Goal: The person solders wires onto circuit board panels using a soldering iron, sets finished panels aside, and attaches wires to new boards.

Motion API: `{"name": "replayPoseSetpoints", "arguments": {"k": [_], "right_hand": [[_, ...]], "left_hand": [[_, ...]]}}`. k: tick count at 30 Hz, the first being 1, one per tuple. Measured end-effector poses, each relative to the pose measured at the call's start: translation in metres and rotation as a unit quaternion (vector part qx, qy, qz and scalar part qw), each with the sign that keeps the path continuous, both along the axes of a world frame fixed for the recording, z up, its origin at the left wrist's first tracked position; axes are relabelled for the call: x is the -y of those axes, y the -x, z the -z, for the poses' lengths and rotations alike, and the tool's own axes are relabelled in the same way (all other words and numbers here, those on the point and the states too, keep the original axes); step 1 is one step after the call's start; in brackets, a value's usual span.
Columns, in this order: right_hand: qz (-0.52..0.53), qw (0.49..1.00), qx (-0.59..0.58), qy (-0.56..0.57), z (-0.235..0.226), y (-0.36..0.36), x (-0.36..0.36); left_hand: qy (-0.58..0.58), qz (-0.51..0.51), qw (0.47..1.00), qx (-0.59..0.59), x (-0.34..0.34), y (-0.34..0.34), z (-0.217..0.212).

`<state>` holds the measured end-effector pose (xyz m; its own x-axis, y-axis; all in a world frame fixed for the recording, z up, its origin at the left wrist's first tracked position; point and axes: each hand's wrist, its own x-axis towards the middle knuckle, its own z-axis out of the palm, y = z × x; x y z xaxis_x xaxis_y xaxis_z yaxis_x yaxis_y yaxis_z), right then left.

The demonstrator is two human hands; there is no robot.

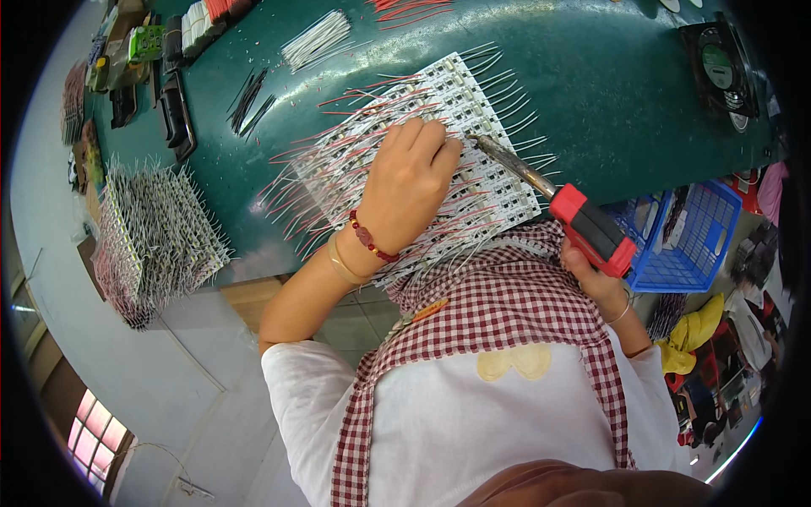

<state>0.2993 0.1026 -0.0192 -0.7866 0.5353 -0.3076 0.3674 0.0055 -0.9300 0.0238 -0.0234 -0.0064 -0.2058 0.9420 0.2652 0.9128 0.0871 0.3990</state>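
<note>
A white panel of small circuit boards (452,89) lies tilted on the green table, with thin red and white wires sticking out along its rows. My left hand (411,173) rests over its middle, fingers curled down and closed; what they pinch is hidden beneath them. In my right hand (589,275) is a red and black soldering iron (598,230), gripped by its handle. Its metal tip (477,140) points left and reaches the panel just right of my left fingertips. Whether the tip touches a joint I cannot tell.
Loose white wires (317,40), black wires (247,97) and red wires (410,10) lie farther back. A stack of wired panels (148,241) stands at the left edge. At the far right sits a black round-reel holder (718,68); a blue crate (688,241) stands below the table's right side.
</note>
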Motion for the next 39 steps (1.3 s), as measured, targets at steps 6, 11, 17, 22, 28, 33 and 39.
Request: {"name": "replayPoseSetpoints", "arguments": {"k": [6, 11, 17, 22, 28, 33, 39], "right_hand": [[-0.016, 0.999, -0.008, -0.039, -0.002, 0.003, -0.002], [-0.053, 0.994, -0.007, -0.1, -0.007, 0.01, -0.006], [-0.008, 0.999, -0.016, -0.047, 0.0, 0.001, 0.0], [-0.008, 1.0, 0.017, -0.002, -0.005, -0.002, -0.003], [0.007, 1.0, -0.001, 0.017, -0.005, -0.005, -0.001], [0.021, 0.999, -0.016, 0.024, -0.005, -0.011, 0.001], [0.037, 0.997, -0.02, 0.063, -0.004, -0.013, 0.003]], "left_hand": [[-0.028, -0.017, 0.999, 0.018, 0.004, -0.003, 0.006], [-0.011, -0.022, 1.0, 0.009, 0.003, -0.004, 0.005], [-0.007, -0.015, 1.0, 0.005, 0.001, -0.003, 0.003], [0.007, -0.018, 1.0, -0.018, 0.0, -0.003, 0.0], [0.005, -0.021, 0.999, -0.029, 0.0, -0.002, -0.002], [-0.022, -0.047, 0.998, 0.045, 0.007, -0.011, -0.001], [0.007, -0.038, 0.998, -0.053, 0.012, -0.013, -0.005]]}}
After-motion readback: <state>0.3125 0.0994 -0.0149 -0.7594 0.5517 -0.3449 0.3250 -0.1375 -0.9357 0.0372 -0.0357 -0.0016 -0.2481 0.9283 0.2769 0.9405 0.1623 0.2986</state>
